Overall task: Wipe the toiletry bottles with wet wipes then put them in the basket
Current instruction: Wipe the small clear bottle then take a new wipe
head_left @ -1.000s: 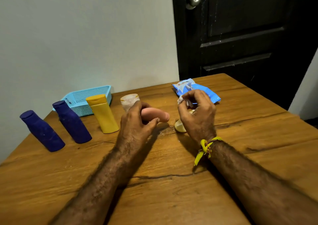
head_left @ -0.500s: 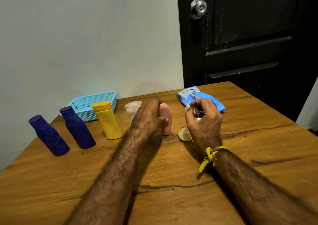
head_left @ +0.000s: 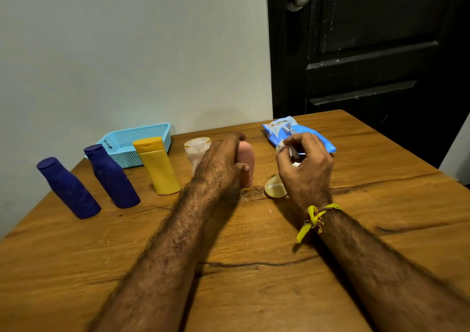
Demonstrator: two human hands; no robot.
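My left hand grips a pink bottle that stands upright on the wooden table. My right hand pinches a small white wet wipe to the right of that bottle, apart from it. A pale cream bottle lies on the table, partly hidden under my right hand. Left of my left hand stand a clear bottle, a yellow bottle and two dark blue bottles. A light blue basket sits behind them by the wall, empty as far as I can see.
A blue pack of wet wipes lies at the far side of the table, behind my right hand. A grey wall stands at the back left and a dark door at the back right. The table's right edge runs near the door.
My left hand has turned the pink bottle from lying sideways in the air to standing upright on the table. My right hand stays in place holding the wipe.
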